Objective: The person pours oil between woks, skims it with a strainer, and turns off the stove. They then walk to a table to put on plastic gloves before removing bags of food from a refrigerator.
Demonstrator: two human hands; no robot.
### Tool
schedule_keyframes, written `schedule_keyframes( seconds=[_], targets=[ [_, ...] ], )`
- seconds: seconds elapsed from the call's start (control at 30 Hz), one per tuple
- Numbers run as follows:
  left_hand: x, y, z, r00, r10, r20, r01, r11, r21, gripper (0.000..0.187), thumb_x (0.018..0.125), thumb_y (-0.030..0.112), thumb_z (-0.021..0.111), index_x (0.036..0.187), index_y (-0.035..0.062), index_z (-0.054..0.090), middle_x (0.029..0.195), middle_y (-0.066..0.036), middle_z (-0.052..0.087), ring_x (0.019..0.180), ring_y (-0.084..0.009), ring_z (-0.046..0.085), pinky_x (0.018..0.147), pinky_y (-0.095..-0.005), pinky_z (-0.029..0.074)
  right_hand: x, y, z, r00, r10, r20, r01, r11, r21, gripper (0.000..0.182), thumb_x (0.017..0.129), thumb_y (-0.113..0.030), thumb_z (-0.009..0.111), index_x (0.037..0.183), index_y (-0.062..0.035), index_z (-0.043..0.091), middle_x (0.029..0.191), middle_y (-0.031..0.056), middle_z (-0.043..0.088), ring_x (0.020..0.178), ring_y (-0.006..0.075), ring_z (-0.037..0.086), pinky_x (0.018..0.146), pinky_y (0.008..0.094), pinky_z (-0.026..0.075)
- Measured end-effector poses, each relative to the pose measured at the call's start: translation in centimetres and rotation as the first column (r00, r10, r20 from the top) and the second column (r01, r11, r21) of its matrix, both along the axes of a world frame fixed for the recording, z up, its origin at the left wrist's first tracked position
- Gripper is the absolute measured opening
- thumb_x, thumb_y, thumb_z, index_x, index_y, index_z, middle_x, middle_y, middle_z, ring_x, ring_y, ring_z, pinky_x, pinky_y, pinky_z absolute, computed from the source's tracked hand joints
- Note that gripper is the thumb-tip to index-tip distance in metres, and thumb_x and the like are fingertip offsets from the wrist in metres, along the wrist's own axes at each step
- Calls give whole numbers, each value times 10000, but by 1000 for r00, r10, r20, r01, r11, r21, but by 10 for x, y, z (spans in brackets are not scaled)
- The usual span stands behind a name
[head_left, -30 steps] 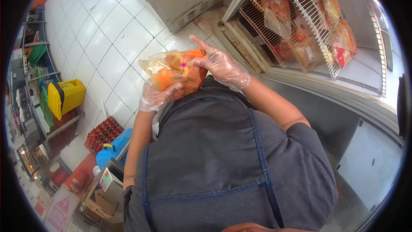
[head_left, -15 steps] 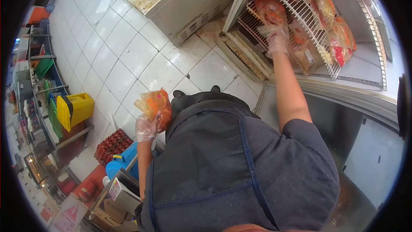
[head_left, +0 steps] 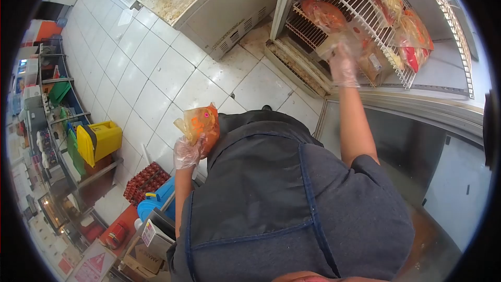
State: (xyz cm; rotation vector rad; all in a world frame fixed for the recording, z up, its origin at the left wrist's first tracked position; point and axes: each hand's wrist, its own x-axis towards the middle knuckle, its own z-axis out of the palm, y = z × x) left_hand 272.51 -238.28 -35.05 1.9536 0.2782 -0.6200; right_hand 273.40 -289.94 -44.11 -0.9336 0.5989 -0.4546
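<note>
My left hand (head_left: 189,152), in a clear plastic glove, grips a clear plastic bag of orange food (head_left: 202,125) beside my apron. My gloved right hand (head_left: 344,65) is inside the open fridge, at the front of the lower shelf. Beyond it lies another bag of orange food (head_left: 324,14) on a wire rack. Blurred clear plastic covers the right fingers, so whether they hold the bag's loose end cannot be made out. A brown package (head_left: 374,68) rests close to the right of that hand.
Several food bags (head_left: 412,39) sit on the upper wire shelf (head_left: 360,5). A stained white chest unit (head_left: 224,10) stands left of the fridge. At left are a yellow bin (head_left: 102,142), stacked dark red trays (head_left: 146,183) and a blue lid (head_left: 156,201). White tiles (head_left: 172,68) cover the floor.
My right hand has drawn back from the orange bag on the lower shelf, toward me. That bag stays on the rack. My left hand still holds its bag, slightly further right in view.
</note>
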Motion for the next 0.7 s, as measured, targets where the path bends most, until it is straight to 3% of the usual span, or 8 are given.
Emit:
schedule_keyframes(
  seconds=[0.17, 0.4, 0.47, 0.5, 0.53, 0.57, 0.63, 0.7],
  targets=[
    [12, -6, -5, 978, -155, 139, 132, 978, 162, 193, 856, 206, 694, 823, 23, 643, 654, -24, 635, 541, -91, 560, 465, -249, 415, -19, -7, 69, 988, -35, 149, 34, 999, 9, 336, 907, -262, 600, 1171, -63, 543, 1114, 24, 566, 1073, 159, 499, 955, 343, 360],
    [31, -35, 18, 972, -179, 153, 143, 965, 219, 236, 854, 243, 688, 874, 10, 661, 722, -66, 677, 593, -137, 623, 539, -287, 479, -61, -6, 55, 978, -17, 209, 27, 999, -42, 265, 889, -118, 566, 1134, -17, 568, 1121, 43, 571, 1102, 178, 501, 999, 334, 349],
    [37, -36, 12, 961, -206, 183, 160, 958, 237, 250, 855, 256, 685, 887, 9, 661, 723, -68, 677, 610, -149, 632, 556, -293, 485, -63, -4, 68, 961, -17, 277, 106, 945, -310, 271, 896, -118, 529, 1130, 15, 565, 1148, 89, 582, 1102, 206, 517, 1009, 345, 360],
    [43, -36, 10, 947, -238, 218, 181, 951, 251, 265, 856, 269, 682, 900, 8, 660, 723, -70, 676, 627, -160, 640, 572, -298, 492, -64, 0, 84, 961, -15, 277, 103, 945, -309, 271, 896, -118, 529, 1130, 15, 565, 1148, 89, 582, 1102, 206, 517, 1009, 345, 360],
    [50, -38, 14, 894, -390, 218, 276, 866, 418, 312, 846, 309, 688, 946, 15, 654, 752, -95, 677, 683, -189, 655, 614, -309, 503, -62, 6, 107, 949, -45, 312, 111, 975, -195, 295, 897, -130, 519, 1141, 31, 555, 1171, 119, 580, 1111, 227, 522, 1016, 365, 368],
    [54, -39, 6, 895, -389, 219, 274, 866, 417, 312, 846, 309, 688, 946, 15, 654, 752, -95, 677, 683, -189, 655, 614, -309, 503, -62, 9, 128, 936, -82, 341, 114, 990, -77, 319, 898, -142, 508, 1152, 47, 544, 1194, 150, 577, 1120, 249, 526, 1022, 384, 376],
    [62, -42, -11, 919, -268, 290, 188, 943, 275, 363, 833, 356, 692, 1009, 41, 650, 811, -121, 681, 736, -219, 662, 662, -325, 510, -64, 10, 153, 953, -37, 299, 65, 995, -82, 538, 886, -238, 489, 1293, 106, 416, 1315, 216, 494, 1216, 305, 478, 1042, 438, 368],
    [70, -63, 0, 880, -377, 289, 237, 876, 420, 417, 812, 387, 711, 1071, 67, 643, 859, -134, 688, 794, -236, 671, 734, -340, 506, -72, 4, 159, 795, 178, 580, -375, 896, 239, 558, 898, -268, 469, 1313, 97, 393, 1324, 227, 479, 1215, 337, 473, 1061, 465, 345]
  ],
)
